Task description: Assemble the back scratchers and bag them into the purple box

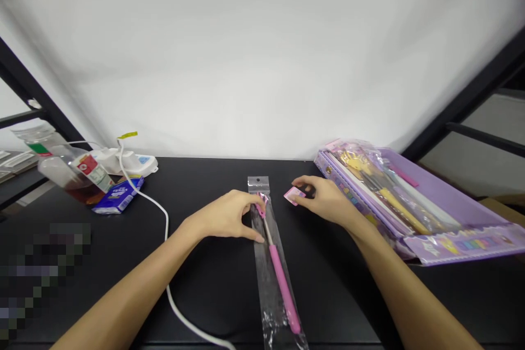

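Note:
A long clear plastic sleeve [262, 279] lies on the black tabletop in front of me. Inside it is a stick with a pink handle [283, 290], a thin metal shaft and a pink upper end partly covered by fingers. My left hand [235, 216] rests at the sleeve's upper part, thumb and forefinger apart, fingertips touching the plastic over the pink end. To the right of the sleeve, my right hand [326, 199] pinches a small pink card [293, 195] between thumb and fingers, just above the table.
On the right stands an open purple display box [443, 186] with several wrapped sticks [385, 191]. A bottle of brown liquid [76, 167], a blue packet [118, 195] and a white power strip [139, 164] sit at the left. A white cable [167, 240] crosses the tabletop beneath my left forearm.

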Demonstrator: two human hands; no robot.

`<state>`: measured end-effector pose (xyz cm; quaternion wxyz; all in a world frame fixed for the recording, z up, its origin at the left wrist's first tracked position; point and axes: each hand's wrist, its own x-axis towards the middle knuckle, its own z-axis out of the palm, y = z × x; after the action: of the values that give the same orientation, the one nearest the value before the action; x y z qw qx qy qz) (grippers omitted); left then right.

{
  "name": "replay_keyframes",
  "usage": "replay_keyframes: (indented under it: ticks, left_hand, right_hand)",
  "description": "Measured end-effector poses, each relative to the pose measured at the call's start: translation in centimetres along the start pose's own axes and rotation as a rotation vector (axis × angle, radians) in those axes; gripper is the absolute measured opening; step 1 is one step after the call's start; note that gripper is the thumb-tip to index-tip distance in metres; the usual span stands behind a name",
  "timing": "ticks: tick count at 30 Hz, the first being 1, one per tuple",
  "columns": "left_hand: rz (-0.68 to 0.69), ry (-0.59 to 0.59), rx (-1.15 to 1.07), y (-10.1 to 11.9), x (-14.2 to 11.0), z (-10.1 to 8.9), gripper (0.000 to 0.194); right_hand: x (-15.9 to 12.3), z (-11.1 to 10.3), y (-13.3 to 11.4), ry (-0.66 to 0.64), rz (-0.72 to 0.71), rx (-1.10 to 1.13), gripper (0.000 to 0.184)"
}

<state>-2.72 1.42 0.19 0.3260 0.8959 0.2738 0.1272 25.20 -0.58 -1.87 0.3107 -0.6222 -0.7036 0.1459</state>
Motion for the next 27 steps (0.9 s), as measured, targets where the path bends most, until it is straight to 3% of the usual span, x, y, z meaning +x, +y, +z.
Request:
replay_keyframes:
  ticks: [2,5,7,10,13,16,20,27]
  left_hand:
    - [0.041,0.066,0.052,-0.1,0.1,0.2,0.054]
    - [0.016,0.311,0.115,-0.7,0.7,1.0,0.043]
    - [-0.003,0.408,0.138,-1.4,1.0,1.5,0.042]
    - [-0.013,0.302,0.125,-2.2,1.2,2.0,0.06]
    - [-0.01,0.245,0.104,-2.2,1.0,1.9,0.062]
    - [0.023,0.307,0.06,-1.8,1.0,1.6,0.047]
    - [0.027,0.431,-0.023,-1.8,1.3,1.2,0.024]
    - [-0.107,0.518,-0.352,-2.5,1.7,1.0,0.019]
  right_hand:
    - [-0.2,-0.1,0.3,-0.058,-0.038,-0.095,0.04]
    - [-0.3,0.0,0.5,-0.131,0.024,-0.09,0.048]
    - [-0.3,0.0,0.5,-0.166,0.074,-0.065,0.048]
    - [-0.4,-0.2,0.6,-0.149,0.077,-0.042,0.042]
    - [-0.6,-0.7,0.3,-0.157,0.078,-0.055,0.032]
    - [-0.8,-1.1,-0.1,-0.213,0.12,-0.036,0.031]
    - [-0.8,-1.3,-0.3,-0.253,0.183,0.037,0.048]
    - [-0.8,-1.1,0.2,-0.264,0.158,0.022,0.051]
